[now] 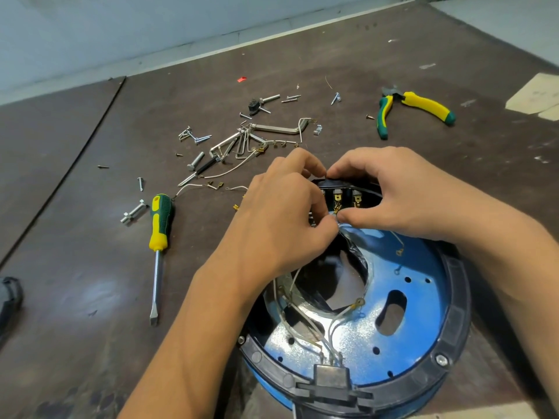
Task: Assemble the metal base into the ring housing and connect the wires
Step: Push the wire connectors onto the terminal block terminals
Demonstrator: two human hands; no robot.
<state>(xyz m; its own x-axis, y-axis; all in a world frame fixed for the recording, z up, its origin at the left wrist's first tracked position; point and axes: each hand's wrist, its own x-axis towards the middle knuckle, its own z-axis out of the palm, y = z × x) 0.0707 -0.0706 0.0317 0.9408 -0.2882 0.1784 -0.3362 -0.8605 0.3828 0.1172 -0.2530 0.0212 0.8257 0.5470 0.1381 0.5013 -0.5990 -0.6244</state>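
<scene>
The blue metal base (402, 337) sits inside the black ring housing (453, 331) at the lower right. White wires (332, 325) with ring terminals run from a black connector block (331, 379) at the near rim across the base. At the far rim stands a row of brass switch terminals (357, 201). My left hand (281, 219) and my right hand (393, 192) meet over that row, fingertips curled and pinching a white wire end (340, 222) just below the terminals. What lies under the palms is hidden.
A green and yellow screwdriver (158, 237) lies left of the housing. Loose screws, bolts, hex keys (242, 143) and spare wires are scattered beyond my hands. Green and yellow pliers (414, 108) lie at the far right. A dark object (9, 294) sits at the left edge.
</scene>
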